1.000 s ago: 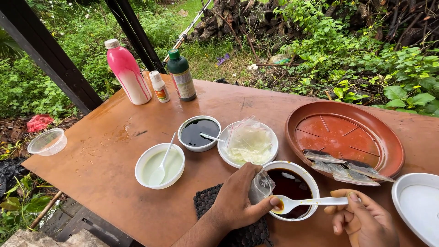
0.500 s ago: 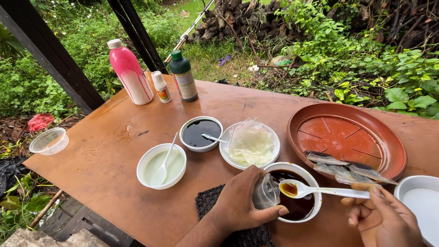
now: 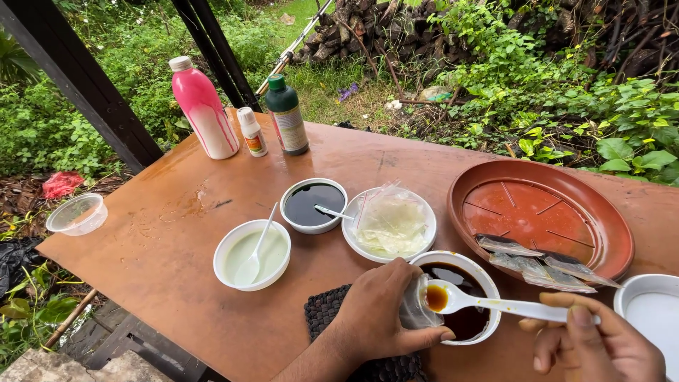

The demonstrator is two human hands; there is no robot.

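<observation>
White spoon [image 3: 488, 303] in right hand [image 3: 594, 346] | over brown-liquid bowl [image 3: 488, 272] | left hand [image 3: 378, 315] pinching bag [image 3: 414, 311]

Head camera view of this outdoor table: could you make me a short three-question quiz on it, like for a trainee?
1. True or false: the white spoon in the right hand carries brown liquid.
2. What does the left hand hold at the spoon's bowl? A) a bottle B) a small clear bag C) a lid
3. What lies on the reddish-brown tray?

Key: 1 true. 2 B. 3 small filled clear packets.
</observation>
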